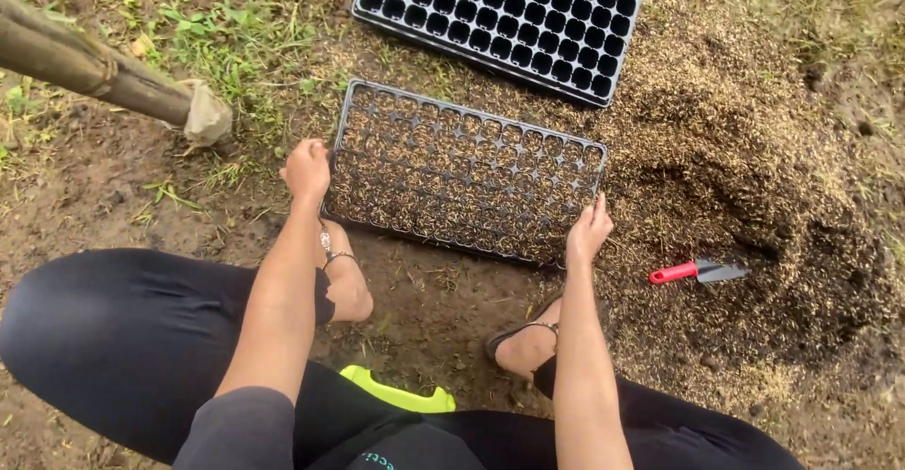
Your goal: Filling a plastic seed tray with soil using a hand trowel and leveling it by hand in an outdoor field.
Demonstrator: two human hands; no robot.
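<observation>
— Where's the filled tray (462,182)?
— On the soil; left hand (306,170) and right hand (588,231) grip its ends.
— Around it?
— Empty tray (500,19) behind, trowel (698,271) on the husk pile (754,149).

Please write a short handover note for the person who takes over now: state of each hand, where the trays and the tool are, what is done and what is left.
Left hand: gripping the left edge of the filled seedling tray.
Right hand: on the tray's near right corner; grip unclear.
Filled tray: on the ground before the squatting person, cells filled with husk mix.
Empty tray: beyond it, black, all cells empty.
Trowel: red handle, lying on the husk pile to the right, untouched.
Done: near tray looks filled.
Left: the far tray has no fill yet.
</observation>
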